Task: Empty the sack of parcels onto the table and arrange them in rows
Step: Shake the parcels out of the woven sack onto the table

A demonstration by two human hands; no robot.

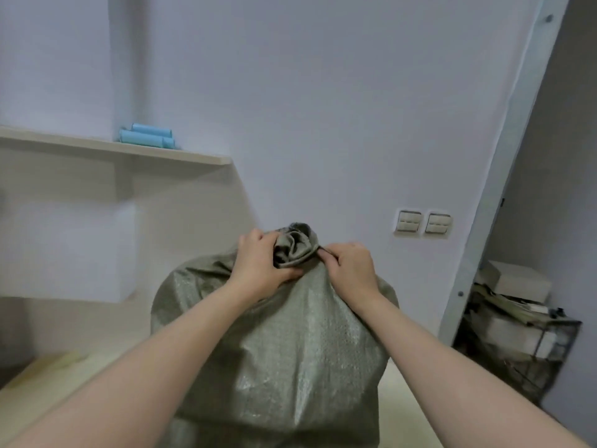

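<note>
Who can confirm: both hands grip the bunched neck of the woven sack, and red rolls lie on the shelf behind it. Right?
One slip: the rolls on the shelf are light blue, not red, as the head view shows. The rest holds: the left hand and the right hand both grip the bunched neck of the grey-green woven sack.

Your sack (274,344) is coarse woven plastic, grey-green with a faint sheen. The shelf (129,150) left of it looks like matt, pale wood.
</note>
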